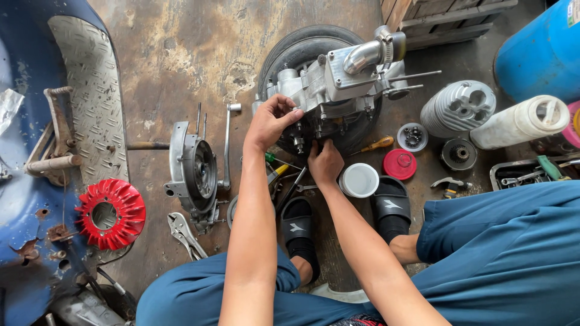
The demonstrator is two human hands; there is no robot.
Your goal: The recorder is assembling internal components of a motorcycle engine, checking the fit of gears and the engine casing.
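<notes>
Head view, looking down on a person seated over a scooter engine [338,84] that stood on the concrete floor [181,48], resting against its tyre [302,42] with the long axis running left to right and the chrome intake elbow [368,53] at the far right end. The left hand [272,121] lay on the near left corner of the casing, its fingers [291,110] curled closed over the casing edge. The right hand [325,160] sat lower, at the underside of the casing just beside the left; its fingers were tucked against a small fitting there, but whether they pinched anything could not be told. The engine lay directly ahead of both hands, with the left hand reaching farther onto it and the right hand nearer the body.

Around the work lay a red cooling fan [110,213], a flywheel housing [194,169], locking pliers [184,232], an orange-handled screwdriver [377,144], a white cup [359,180], a red lid [399,163], a finned cylinder [458,107] and a tool tray [531,172]. Black sandals [297,226] flanked the hands.
</notes>
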